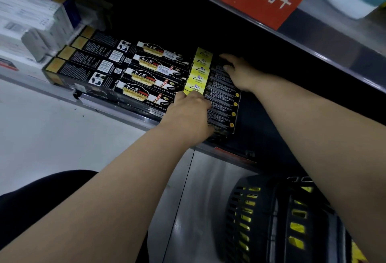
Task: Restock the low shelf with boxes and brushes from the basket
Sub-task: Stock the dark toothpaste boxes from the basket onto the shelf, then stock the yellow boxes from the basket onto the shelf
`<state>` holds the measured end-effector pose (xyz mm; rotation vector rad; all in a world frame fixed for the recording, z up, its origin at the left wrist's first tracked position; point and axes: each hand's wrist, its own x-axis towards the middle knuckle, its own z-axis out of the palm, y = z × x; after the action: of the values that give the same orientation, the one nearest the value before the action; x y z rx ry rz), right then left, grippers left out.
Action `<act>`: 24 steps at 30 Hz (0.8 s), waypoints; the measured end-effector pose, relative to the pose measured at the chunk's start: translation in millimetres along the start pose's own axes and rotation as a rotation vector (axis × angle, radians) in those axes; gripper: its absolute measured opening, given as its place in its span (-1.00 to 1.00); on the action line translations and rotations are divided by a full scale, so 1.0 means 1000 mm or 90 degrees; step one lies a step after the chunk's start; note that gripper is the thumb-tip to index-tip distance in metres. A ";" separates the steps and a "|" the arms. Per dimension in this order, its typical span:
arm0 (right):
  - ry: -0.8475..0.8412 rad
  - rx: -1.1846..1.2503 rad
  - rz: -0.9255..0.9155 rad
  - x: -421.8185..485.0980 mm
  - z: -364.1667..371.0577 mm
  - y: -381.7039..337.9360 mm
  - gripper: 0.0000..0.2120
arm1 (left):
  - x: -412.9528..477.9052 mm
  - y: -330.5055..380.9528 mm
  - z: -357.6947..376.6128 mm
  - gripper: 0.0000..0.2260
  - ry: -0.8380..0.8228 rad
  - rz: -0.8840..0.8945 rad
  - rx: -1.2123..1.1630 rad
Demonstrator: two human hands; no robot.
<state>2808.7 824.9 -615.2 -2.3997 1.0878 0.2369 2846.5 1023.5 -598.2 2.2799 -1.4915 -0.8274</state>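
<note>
Boxes (221, 93) run back from the shelf's (117, 109) front edge; left hand (188, 110) nearest, grip unclear; right hand (240, 72) presses flat behind.

1. Printed cardboard, slightly glossy, noted for the boxes (221, 95).
2. Smooth metal, dull sheen, recorded on the low shelf (129, 114) edge.
3. Matt black plastic noted for the basket (261, 221).
4. Smooth reflective finish observed on the floor (41, 133).
</note>
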 end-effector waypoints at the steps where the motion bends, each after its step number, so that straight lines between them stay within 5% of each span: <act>1: -0.019 -0.022 0.011 -0.004 -0.003 -0.003 -0.51 | 0.000 0.000 -0.001 -0.53 0.003 -0.001 -0.013; 5: -0.106 -0.154 0.015 -0.041 -0.033 -0.017 -0.30 | -0.004 0.000 -0.009 -0.61 0.049 -0.023 -0.140; 13: 0.025 -0.047 -0.129 -0.194 -0.082 0.006 -0.73 | -0.023 0.056 -0.018 -0.86 0.090 0.090 -0.373; 19: 0.118 0.171 -0.111 -0.290 -0.080 0.057 -0.68 | -0.064 0.129 -0.006 -0.85 0.083 0.323 -0.240; 24: 0.079 0.137 -0.032 -0.345 -0.054 0.115 -0.71 | -0.088 0.172 0.019 -0.80 0.064 0.478 -0.008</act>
<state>2490.1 960.1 -489.7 -2.2688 1.0488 -0.0461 2681.7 1031.9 -495.7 1.5055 -2.0540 -0.4788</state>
